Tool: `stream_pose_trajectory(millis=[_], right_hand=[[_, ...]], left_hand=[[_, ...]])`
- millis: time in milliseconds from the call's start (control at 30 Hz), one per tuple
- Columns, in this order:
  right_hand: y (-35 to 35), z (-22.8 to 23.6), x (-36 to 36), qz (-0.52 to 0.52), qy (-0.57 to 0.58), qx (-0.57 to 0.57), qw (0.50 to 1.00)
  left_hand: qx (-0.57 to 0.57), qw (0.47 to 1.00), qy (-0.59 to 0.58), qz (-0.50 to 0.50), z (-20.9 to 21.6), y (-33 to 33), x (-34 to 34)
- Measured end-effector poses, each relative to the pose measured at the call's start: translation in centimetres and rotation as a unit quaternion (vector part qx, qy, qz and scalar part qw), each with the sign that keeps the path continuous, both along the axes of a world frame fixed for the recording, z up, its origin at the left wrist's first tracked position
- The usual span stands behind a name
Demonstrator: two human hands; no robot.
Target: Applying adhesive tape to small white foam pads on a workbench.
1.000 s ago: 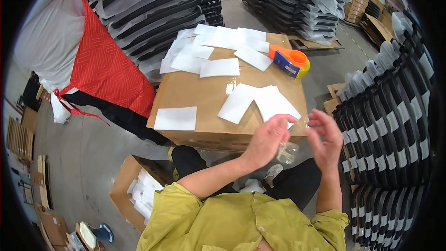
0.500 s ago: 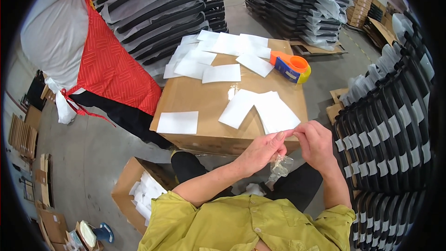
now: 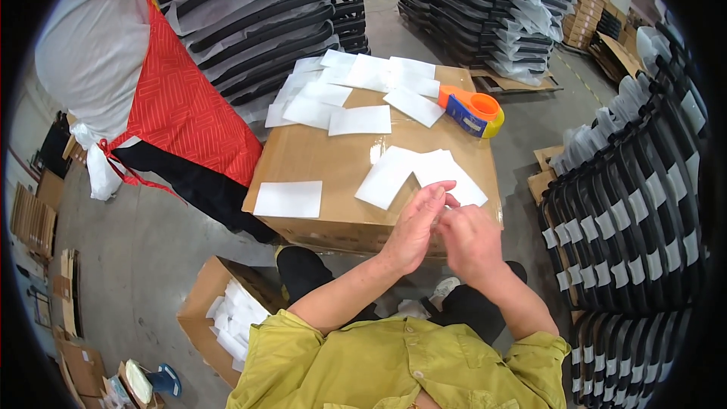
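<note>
My left hand [image 3: 415, 231] and my right hand [image 3: 471, 236] meet in front of me, just over the near right edge of a taped cardboard box [image 3: 341, 159]. Both are closed, with the fingertips together. Between them a sliver of crumpled clear plastic film [image 3: 438, 220] shows, the rest covered by my fingers. Right beyond my hands lie overlapping white foam sheets [image 3: 452, 175] and a slanted white foam sheet [image 3: 385, 176]. Another white foam sheet [image 3: 288, 199] lies alone at the box's near left corner.
Several foam sheets [image 3: 360, 120] spread over the box's far side, beside an orange, blue and yellow tape dispenser [image 3: 471, 111]. An open carton [image 3: 198, 318] of white pieces stands at lower left. A co-worker in a red apron [image 3: 185, 117] stands left. Stacked black frames [image 3: 628, 220] rise at right.
Both hands have moved left and slightly away from me, and the right has closed in against the left. The clear film that hung below my left hand is now mostly hidden.
</note>
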State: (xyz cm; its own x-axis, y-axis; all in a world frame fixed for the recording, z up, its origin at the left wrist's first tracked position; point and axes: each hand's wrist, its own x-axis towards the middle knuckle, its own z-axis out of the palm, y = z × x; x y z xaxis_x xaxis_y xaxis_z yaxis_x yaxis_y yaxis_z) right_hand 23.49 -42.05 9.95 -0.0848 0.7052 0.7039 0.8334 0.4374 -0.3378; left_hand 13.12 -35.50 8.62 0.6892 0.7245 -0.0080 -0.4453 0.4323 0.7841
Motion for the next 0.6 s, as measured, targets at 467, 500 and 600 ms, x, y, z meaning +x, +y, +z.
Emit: stream_pose_trajectory(millis=[467,500,600], right_hand=[[-0.2,2.1,-1.3,-0.014,0.086,0.118,0.989],[0.4,2.2,-1.7,-0.014,0.086,0.118,0.989],[1.4,1.0,-2.5,0.014,0.033,0.034,0.999]], left_hand=[[-0.087,0.989,-0.09,-0.079,0.3,0.1,-1.2],[-0.087,0.989,-0.091,-0.079,0.2,-0.2,-1.0],[-0.006,0.978,-0.167,-0.125,-0.4,-0.4,-0.8]])
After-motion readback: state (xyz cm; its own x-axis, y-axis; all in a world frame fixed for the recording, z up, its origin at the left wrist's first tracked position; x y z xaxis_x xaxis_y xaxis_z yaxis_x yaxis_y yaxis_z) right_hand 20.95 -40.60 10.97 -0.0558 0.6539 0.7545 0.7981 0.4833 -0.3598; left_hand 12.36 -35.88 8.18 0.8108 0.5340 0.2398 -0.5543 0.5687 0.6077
